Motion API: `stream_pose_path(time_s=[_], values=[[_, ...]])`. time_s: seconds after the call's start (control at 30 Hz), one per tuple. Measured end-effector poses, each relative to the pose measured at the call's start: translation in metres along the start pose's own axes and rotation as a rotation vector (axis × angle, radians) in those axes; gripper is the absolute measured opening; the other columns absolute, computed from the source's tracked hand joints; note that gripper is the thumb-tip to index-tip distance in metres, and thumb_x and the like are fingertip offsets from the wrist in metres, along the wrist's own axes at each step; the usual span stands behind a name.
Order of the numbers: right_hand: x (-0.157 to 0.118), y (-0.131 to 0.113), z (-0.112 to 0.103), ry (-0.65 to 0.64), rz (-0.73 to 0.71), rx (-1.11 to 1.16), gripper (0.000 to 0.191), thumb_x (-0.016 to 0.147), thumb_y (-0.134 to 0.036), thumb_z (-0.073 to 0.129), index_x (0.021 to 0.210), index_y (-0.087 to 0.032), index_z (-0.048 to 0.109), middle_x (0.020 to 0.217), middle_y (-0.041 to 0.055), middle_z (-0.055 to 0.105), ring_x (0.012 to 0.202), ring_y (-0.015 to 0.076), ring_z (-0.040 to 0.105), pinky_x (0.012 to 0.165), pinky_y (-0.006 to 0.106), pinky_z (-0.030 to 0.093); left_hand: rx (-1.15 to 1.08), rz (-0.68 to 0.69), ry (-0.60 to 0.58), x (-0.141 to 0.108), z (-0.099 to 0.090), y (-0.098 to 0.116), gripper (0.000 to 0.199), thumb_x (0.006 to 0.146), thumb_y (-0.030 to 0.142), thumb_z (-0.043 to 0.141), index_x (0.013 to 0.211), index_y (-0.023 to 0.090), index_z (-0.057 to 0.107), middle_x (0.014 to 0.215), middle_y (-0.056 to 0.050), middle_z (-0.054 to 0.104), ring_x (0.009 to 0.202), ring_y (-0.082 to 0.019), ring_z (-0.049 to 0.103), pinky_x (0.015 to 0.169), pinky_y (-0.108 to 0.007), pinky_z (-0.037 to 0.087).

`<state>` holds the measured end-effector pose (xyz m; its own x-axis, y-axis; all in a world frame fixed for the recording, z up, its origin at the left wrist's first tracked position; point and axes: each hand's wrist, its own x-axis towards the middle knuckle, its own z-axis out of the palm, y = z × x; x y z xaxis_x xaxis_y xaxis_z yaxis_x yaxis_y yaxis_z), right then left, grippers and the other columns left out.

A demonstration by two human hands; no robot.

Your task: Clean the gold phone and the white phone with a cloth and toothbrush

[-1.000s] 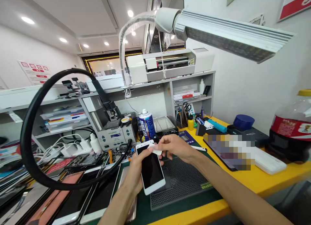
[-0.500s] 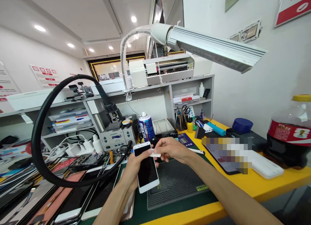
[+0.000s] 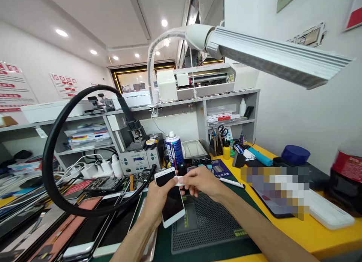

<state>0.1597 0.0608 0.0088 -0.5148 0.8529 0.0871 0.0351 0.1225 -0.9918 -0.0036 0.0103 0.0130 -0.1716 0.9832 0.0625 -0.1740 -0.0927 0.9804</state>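
While the left hand (image 3: 156,199) grips the phone (image 3: 174,219) over the mat (image 3: 215,226), the right hand (image 3: 202,181) pinches a white scrap (image 3: 179,180) at its upper side; the dark screen (image 3: 173,203) faces up, its lower part uncovered; work at that side looks unfinished, the scrap being between fingertips; how much is left, I cannot tell.

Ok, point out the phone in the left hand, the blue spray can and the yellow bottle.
Phone (image 3: 173,204): head view, on its dark screen.
Spray can (image 3: 174,150): head view, on its label.
Yellow bottle (image 3: 226,152): head view, on its body.
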Motion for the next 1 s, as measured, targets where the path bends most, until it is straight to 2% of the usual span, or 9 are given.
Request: stream_pose_path(time_s=[0.13,0.3,0.37,0.47,0.6,0.7,0.8,0.9,1.0], values=[[-0.002,-0.003,0.000,0.060,-0.030,0.012,0.035,0.076,-0.046,0.077,0.072,-0.011,0.071,0.057,0.0016,0.062,0.047,0.0089,0.055,0.042,0.018,0.043,-0.119,-0.113,-0.038,0.001,-0.001,0.002,0.038,0.075,0.031,0.078,0.107,0.012,0.069,0.081,-0.010,0.075,0.066,-0.024,0.072,0.067,-0.035,0.059],[-0.004,-0.006,0.001,-0.094,0.042,0.043,0.030,0.077,-0.039,0.077,0.074,-0.012,0.064,0.066,0.0038,0.068,0.048,0.0077,0.055,0.042,0.018,0.042,-0.406,-0.262,-0.188,0.004,-0.008,0.006,0.045,0.089,0.050,0.057,0.103,0.008,0.070,0.085,-0.013,0.075,0.066,-0.024,0.072,0.062,-0.034,0.059],[-0.003,-0.004,0.004,-0.072,0.050,-0.038,0.028,0.078,-0.036,0.076,0.075,-0.014,0.060,0.066,0.0040,0.069,0.047,0.0078,0.054,0.041,0.018,0.041,-0.462,-0.288,-0.238,0.004,-0.010,0.007,0.052,0.092,0.052,0.050,0.103,0.006,0.071,0.086,-0.015,0.076,0.071,-0.027,0.073,0.066,-0.038,0.060],[-0.002,-0.002,0.007,0.013,0.063,-0.108,0.029,0.077,-0.035,0.077,0.082,-0.016,0.055,0.064,0.0021,0.069,0.045,0.0079,0.052,0.038,0.018,0.037,-0.474,-0.284,-0.255,0.004,-0.011,0.007,0.054,0.093,0.050,0.046,0.108,0.005,0.070,0.087,-0.016,0.076,0.073,-0.030,0.073,0.068,-0.042,0.059],[-0.004,-0.006,0.011,-0.004,0.044,-0.029,0.038,0.072,-0.045,0.081,0.091,-0.015,0.067,0.070,0.0017,0.066,0.055,0.0103,0.057,0.041,0.019,0.036,-0.436,-0.297,-0.250,0.002,-0.013,0.009,0.060,0.090,0.054,0.045,0.115,0.006,0.069,0.085,-0.015,0.076,0.070,-0.032,0.073,0.067,-0.044,0.059],[-0.006,-0.010,0.014,-0.039,-0.026,0.101,0.035,0.075,-0.048,0.078,0.081,-0.014,0.071,0.075,0.0018,0.063,0.056,0.0102,0.059,0.051,0.022,0.042,-0.396,-0.326,-0.277,0.001,-0.016,0.011,0.063,0.088,0.060,0.045,0.116,0.009,0.069,0.081,-0.014,0.076,0.068,-0.032,0.073,0.066,-0.044,0.058],[-0.006,-0.010,0.018,-0.028,-0.053,0.183,0.041,0.080,-0.053,0.072,0.067,-0.014,0.066,0.066,-0.0005,0.056,0.050,0.0107,0.056,0.055,0.026,0.045,-0.389,-0.318,-0.355,0.000,-0.017,0.011,0.063,0.091,0.060,0.041,0.115,0.010,0.070,0.081,-0.014,0.075,0.068,-0.030,0.072,0.070,-0.042,0.058],[-0.005,-0.007,0.019,0.005,-0.045,0.197,0.043,0.083,-0.055,0.068,0.067,-0.015,0.066,0.062,-0.0010,0.055,0.048,0.0116,0.056,0.057,0.028,0.047,-0.392,-0.299,-0.424,0.000,-0.015,0.012,0.064,0.094,0.059,0.038,0.113,0.006,0.069,0.082,-0.016,0.075,0.067,-0.027,0.072,0.073,-0.038,0.056],[-0.004,-0.006,0.018,0.038,-0.032,0.211,0.041,0.084,-0.055,0.067,0.074,-0.015,0.069,0.058,-0.0017,0.054,0.048,0.0121,0.056,0.057,0.028,0.046,-0.391,-0.324,-0.429,0.001,-0.013,0.012,0.064,0.094,0.061,0.039,0.112,0.006,0.069,0.082,-0.016,0.075,0.066,-0.024,0.071,0.071,-0.034,0.056]])
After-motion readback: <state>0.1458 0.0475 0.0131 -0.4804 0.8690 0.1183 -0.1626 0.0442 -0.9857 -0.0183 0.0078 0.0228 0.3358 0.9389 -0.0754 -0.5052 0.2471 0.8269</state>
